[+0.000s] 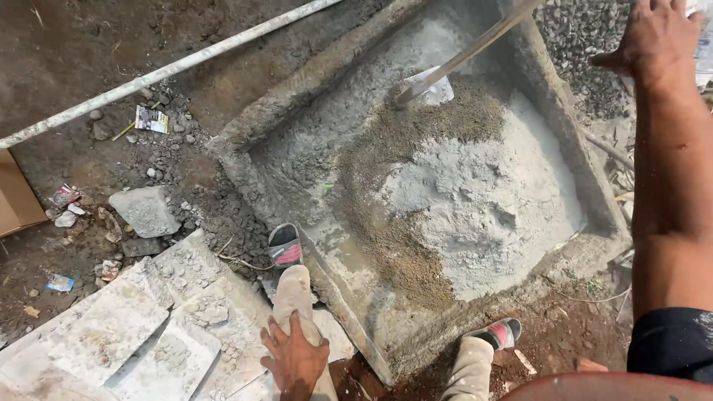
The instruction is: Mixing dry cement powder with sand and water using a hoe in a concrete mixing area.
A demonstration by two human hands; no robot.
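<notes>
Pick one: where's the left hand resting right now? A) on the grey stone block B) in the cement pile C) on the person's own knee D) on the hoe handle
C: the left hand lies flat, fingers spread, on the light trouser knee, well away from the hoe standing in the mixing trough.

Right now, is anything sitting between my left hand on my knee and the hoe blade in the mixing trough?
Yes. The left hand rests on the knee, outside the trough. Its near wall and the heap of sand and cement lie between it and the hoe blade. The right hand is raised, off the handle.
</notes>
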